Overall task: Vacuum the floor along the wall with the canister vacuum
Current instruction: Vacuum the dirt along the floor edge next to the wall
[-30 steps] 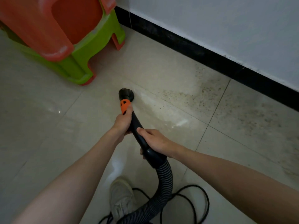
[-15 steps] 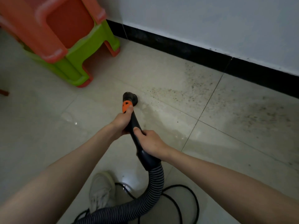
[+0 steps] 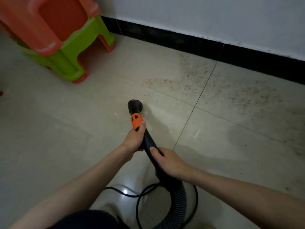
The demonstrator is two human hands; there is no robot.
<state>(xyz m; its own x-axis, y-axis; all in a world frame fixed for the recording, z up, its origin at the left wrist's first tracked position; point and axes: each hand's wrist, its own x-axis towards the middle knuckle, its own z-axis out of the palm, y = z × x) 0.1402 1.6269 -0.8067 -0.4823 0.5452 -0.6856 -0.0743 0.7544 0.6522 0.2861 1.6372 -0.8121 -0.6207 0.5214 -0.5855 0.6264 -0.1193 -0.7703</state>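
A black vacuum wand with an orange collar points down at the pale tiled floor. Its round black nozzle rests on a tile in the middle of the view. My left hand grips the wand just behind the orange collar. My right hand holds the wand lower down, near where the ribbed grey hose joins it. Dark specks of dirt lie scattered on the tiles to the right of the nozzle, up to the black skirting of the white wall.
Stacked orange and green plastic stools stand at the upper left by the wall. A black power cable loops on the floor near my feet, around the hose. The canister itself is out of view.
The view has swung left and down, so the wall now runs flatter across the top. The nozzle has slid a little over the tile. My shoe has dropped out of view.
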